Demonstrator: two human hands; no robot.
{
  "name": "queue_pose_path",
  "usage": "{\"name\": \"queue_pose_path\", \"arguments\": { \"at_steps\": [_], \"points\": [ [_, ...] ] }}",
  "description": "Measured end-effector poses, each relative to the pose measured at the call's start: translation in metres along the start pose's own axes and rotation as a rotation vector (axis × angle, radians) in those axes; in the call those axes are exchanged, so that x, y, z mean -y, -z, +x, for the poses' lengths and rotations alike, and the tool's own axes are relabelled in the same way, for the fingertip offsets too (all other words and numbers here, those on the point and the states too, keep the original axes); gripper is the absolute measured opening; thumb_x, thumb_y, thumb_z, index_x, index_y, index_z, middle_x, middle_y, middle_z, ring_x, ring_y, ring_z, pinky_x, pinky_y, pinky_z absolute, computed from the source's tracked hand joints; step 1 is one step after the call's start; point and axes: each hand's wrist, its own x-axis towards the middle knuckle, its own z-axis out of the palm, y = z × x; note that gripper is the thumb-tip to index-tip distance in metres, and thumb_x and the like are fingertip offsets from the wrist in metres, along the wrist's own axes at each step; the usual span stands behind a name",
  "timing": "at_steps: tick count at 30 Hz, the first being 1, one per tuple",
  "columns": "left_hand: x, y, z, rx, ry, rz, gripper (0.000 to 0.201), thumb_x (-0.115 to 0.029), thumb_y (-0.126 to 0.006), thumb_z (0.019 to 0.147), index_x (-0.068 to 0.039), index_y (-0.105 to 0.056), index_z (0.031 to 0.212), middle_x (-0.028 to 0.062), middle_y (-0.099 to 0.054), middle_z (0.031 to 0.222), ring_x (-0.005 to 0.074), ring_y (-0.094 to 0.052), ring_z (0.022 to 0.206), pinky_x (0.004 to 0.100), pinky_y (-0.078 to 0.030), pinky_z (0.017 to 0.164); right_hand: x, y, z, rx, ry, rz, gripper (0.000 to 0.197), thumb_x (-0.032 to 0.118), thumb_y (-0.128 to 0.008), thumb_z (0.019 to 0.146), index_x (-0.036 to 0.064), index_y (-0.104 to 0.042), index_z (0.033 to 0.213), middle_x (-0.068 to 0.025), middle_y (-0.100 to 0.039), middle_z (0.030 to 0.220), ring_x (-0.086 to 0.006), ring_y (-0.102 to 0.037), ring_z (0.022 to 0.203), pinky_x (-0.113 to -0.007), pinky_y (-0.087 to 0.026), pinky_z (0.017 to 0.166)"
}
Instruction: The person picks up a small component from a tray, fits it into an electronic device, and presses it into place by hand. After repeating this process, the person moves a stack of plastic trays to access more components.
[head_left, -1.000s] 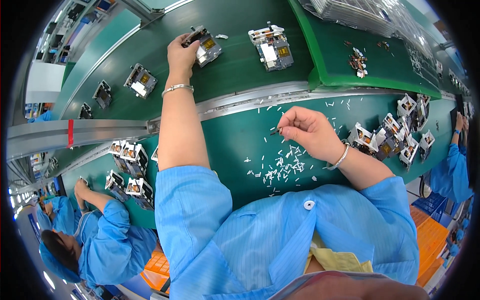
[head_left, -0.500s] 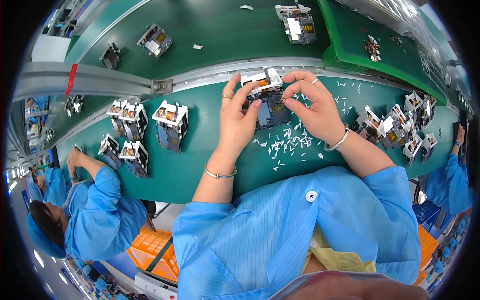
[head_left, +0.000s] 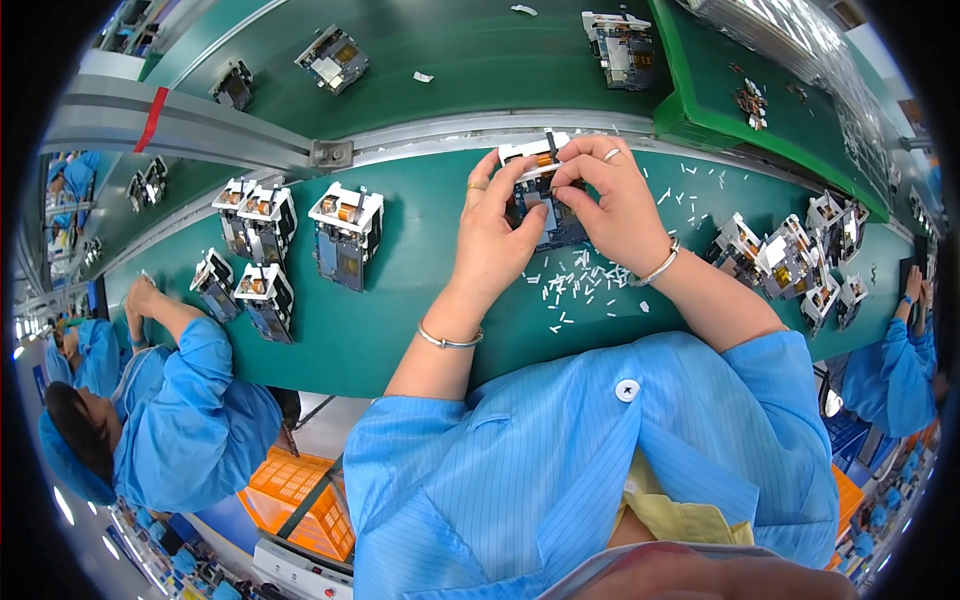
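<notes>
A dark circuit-board module (head_left: 562, 230), with a white top frame (head_left: 519, 150) and orange part (head_left: 541, 160), is over the green workbench (head_left: 420, 230), gripped by the left hand (head_left: 492, 235); whether the right hand (head_left: 615, 205) pinches anything, I cannot tell

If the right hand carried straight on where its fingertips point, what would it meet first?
Most likely the white-framed circuit-board module that the left hand holds; the right hand points at it from very close, though contact is hard to judge.
</notes>
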Motion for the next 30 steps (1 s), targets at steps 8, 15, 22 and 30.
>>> {"name": "queue_pose_path", "arguments": {
  "at_steps": [8, 15, 22, 30],
  "points": [
    [0.004, -0.005, 0.002, -0.05, -0.014, 0.01, 0.045, -0.004, -0.067, 0.079, -0.012, -0.06, 0.123, 0.016, -0.041, 0.138, 0.0097, -0.054, 0.08, 0.0243, -0.05, 0.069, -0.002, -0.007, -0.002, -0.058, -0.016, 0.026, 0.016, -0.003, -0.068, 0.073, 0.0059, -0.063, 0.085, -0.0067, -0.057, 0.105, -0.0263, -0.05, 0.107, -0.036, -0.042, 0.093],
    [0.002, -0.005, 0.001, -0.051, 0.002, -0.018, 0.045, -0.003, -0.066, 0.079, -0.011, -0.06, 0.123, 0.0137, -0.043, 0.137, 0.0093, -0.053, 0.077, 0.0235, -0.05, 0.067, -0.001, -0.008, -0.002, -0.064, -0.004, 0.019, 0.015, -0.003, -0.068, 0.072, 0.0059, -0.063, 0.083, -0.0068, -0.057, 0.104, -0.0262, -0.05, 0.106, -0.036, -0.043, 0.091],
    [0.004, -0.008, 0.001, -0.09, -0.019, 0.022, 0.041, -0.003, -0.067, 0.079, -0.011, -0.062, 0.12, 0.0096, -0.048, 0.132, 0.0083, -0.052, 0.076, 0.0227, -0.049, 0.066, -0.003, -0.014, -0.005, -0.112, -0.002, 0.015, 0.016, -0.002, -0.069, 0.072, 0.006, -0.063, 0.084, -0.0069, -0.057, 0.104, -0.0273, -0.05, 0.104, -0.036, -0.043, 0.089],
    [0.001, -0.008, 0.006, -0.072, 0.081, -0.138, 0.036, -0.001, -0.067, 0.077, -0.009, -0.063, 0.112, 0.0084, -0.048, 0.127, 0.0079, -0.049, 0.074, 0.0224, -0.048, 0.067, -0.002, -0.013, -0.008, -0.111, 0.034, -0.006, 0.029, -0.002, -0.069, 0.072, 0.0065, -0.06, 0.098, -0.01, -0.054, 0.112, -0.0312, -0.048, 0.11, -0.038, -0.041, 0.094]
  ]
}}
